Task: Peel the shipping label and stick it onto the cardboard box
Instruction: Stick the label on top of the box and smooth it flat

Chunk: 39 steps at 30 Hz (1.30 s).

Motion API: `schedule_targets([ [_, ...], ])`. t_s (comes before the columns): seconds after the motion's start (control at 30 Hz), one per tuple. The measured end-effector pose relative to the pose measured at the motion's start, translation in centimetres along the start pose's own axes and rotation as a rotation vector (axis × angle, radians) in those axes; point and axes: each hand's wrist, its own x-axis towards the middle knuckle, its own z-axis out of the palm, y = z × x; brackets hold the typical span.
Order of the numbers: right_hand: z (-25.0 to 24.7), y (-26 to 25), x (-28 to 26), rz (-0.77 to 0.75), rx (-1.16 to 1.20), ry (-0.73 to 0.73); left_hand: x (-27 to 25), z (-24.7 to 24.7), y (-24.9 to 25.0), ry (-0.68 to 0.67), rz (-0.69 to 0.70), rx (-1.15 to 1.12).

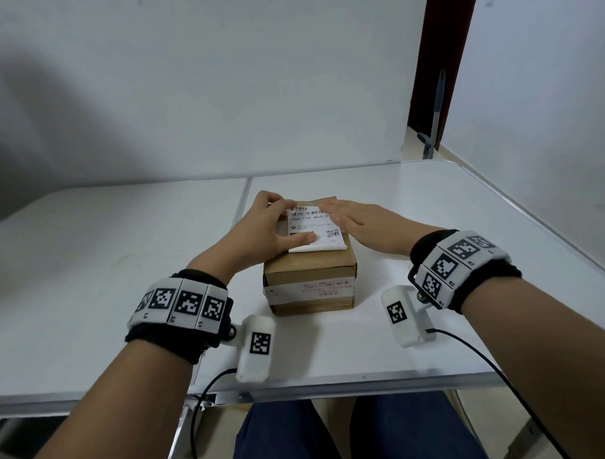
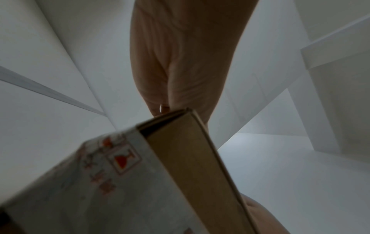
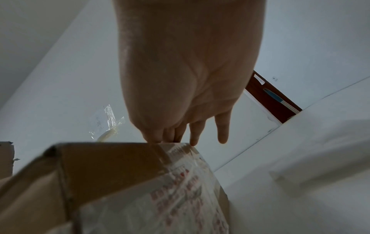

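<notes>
white table (image 1: 430, 197), mop (image 1: 439, 111) by doorway (image 1: 439, 53)

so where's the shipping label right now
In the head view the shipping label lies on top of the cardboard box at the table's middle, the left hand on its left and the right hand flat on its right.

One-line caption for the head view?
Both hands, left hand and right hand, press a shipping label flat onto the cardboard box.

Brown cardboard box (image 1: 309, 268) — red-printed tape (image 1: 327, 286); white label (image 1: 313, 229), black barcode; white table (image 1: 430, 207).
</notes>
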Motion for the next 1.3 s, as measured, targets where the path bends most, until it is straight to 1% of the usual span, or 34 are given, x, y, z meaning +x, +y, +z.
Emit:
schedule_targets([
  [0.2,-0.5,-0.1,-0.5,0.045,-0.065,0.012,-0.1,-0.1,0.1,0.001,-0.025,-0.004],
  [0.27,-0.8,-0.2,-0.9,0.064,-0.095,0.022,-0.1,-0.3,0.2,-0.024,-0.101,0.039],
  [0.33,-1.2,-0.4,-1.3,0.068,-0.131,0.044,0.0,-0.6,0.3,-0.089,-0.21,0.075],
  [0.4,-1.5,-0.8,-1.6,0.061,-0.15,0.107,0.2,-0.7,-0.2,-0.165,-0.294,-0.007],
  [0.43,-1.6,-1.0,-1.7,0.052,-0.125,0.154,0.3,-0.7,-0.4,-0.188,-0.315,-0.058],
  [0.5,-1.7,-1.7,-2.0,0.022,0.002,0.193,0.3,-0.9,-0.7,-0.209,-0.325,-0.129],
  [0.6,-1.3,-3.2,-2.3,-0.021,0.114,0.074,0.4,-1.0,-0.6,-0.248,-0.329,-0.205],
  [0.67,-0.9,-3.8,-2.3,-0.012,0.149,0.006,0.5,-0.9,-0.3,-0.262,-0.33,-0.215],
  [0.73,-0.7,-4.0,-2.3,-0.004,0.151,-0.022,0.5,-0.8,-0.2,-0.27,-0.33,-0.226],
  [0.9,0.2,-3.7,-1.0,-0.059,0.106,-0.094,0.2,-0.7,-0.2,-0.277,-0.323,-0.241],
  [1.07,0.5,-3.0,0.7,-0.063,0.075,-0.108,0.0,-0.8,0.2,-0.28,-0.317,-0.233],
  [1.3,0.1,-3.0,1.9,-0.043,0.048,-0.107,0.1,-0.6,-0.2,-0.276,-0.33,-0.285],
])
